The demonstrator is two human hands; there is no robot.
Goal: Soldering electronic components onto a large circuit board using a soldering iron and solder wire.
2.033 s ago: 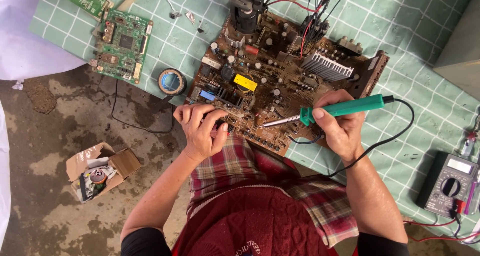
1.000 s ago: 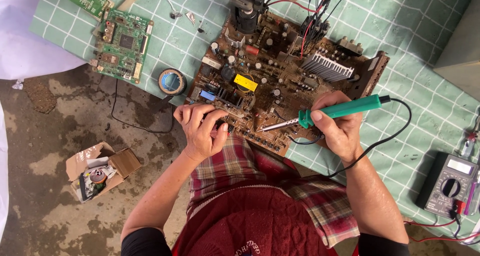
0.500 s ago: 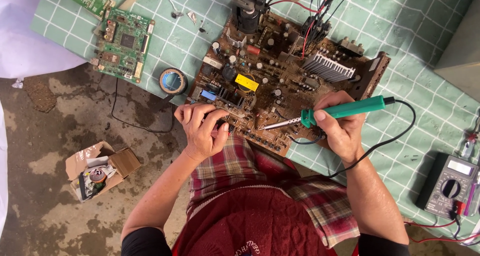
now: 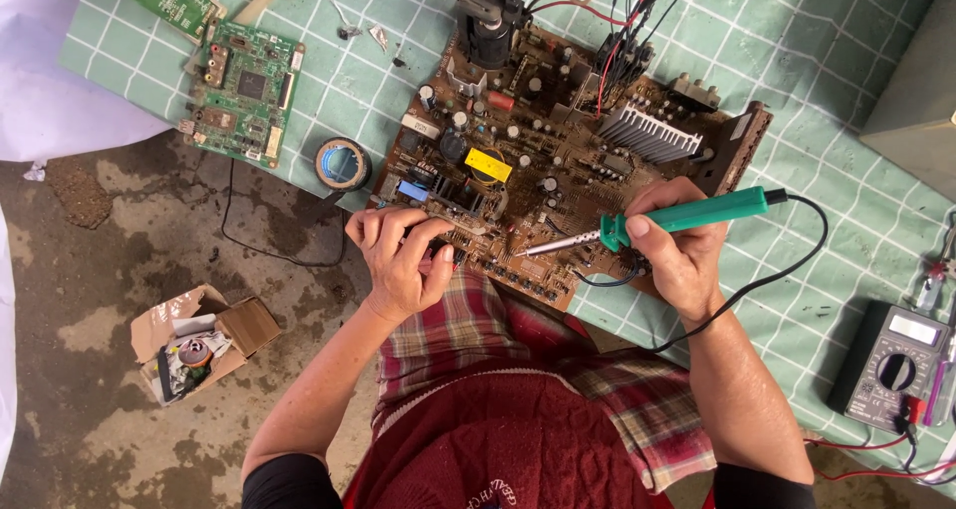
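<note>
The right hand [image 4: 687, 260] has its grip closed around one soldering iron [image 4: 687, 213] by its green handle. The iron's long axis runs nearly level, sloping slightly down from the cord end, out past the grip on the right, to the metal tip, which points left of the grip and hovers just over the near edge of the large brown circuit board [image 4: 558, 160]; whether the tip touches the board I cannot tell. The left hand [image 4: 403, 260], well to the left of the tip, pinches the board's near-left edge, its grip narrow and closed on that edge. The right hand is the nearer one to the tip.

Counted on the tabletop [image 4: 817, 61]: one brown board, two green boards [image 4: 244, 91], one roll of tape [image 4: 343, 163], one multimeter [image 4: 891, 368]. On the floor, left of both hands, lies one open cardboard box [image 4: 194, 340].
</note>
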